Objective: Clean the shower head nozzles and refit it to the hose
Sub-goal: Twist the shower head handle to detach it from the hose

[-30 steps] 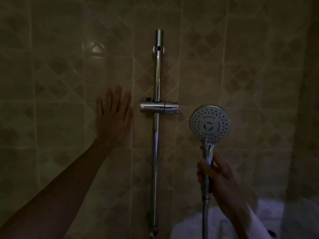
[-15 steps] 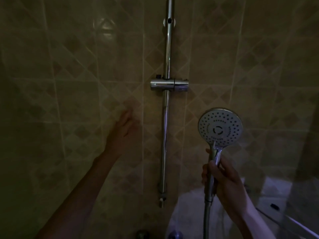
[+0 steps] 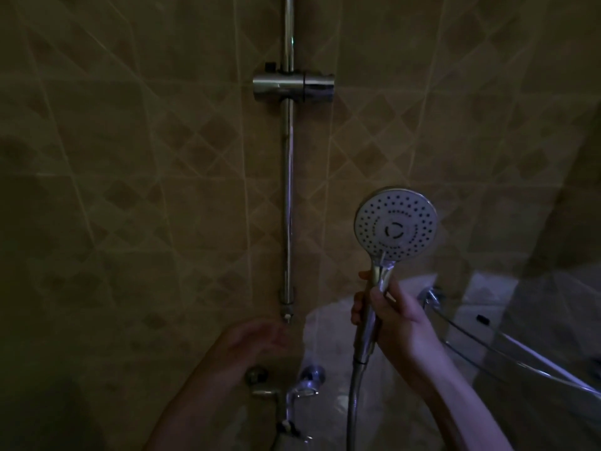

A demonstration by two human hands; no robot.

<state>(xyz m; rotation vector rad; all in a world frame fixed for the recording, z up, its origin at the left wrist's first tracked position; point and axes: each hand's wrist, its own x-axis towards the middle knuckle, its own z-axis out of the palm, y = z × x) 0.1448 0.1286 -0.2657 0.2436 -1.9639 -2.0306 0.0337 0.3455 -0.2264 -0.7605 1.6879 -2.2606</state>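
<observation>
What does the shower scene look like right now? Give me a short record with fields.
shower head: held up, nozzle face toward the camera, to the right of the slide rail
hose: joined to the handle's lower end
right hand: grip closed around the handle
left hand: blurred, low near the rail's foot, holding nothing
slide rail: vertical on the tiled wall
holder bracket: on the rail, empty
tap: below the rail
lighting: dim

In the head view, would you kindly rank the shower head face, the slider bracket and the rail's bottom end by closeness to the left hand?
1. Rail's bottom end: just above the left hand.
2. Shower head face: up right.
3. Slider bracket: high on the rail.
</observation>
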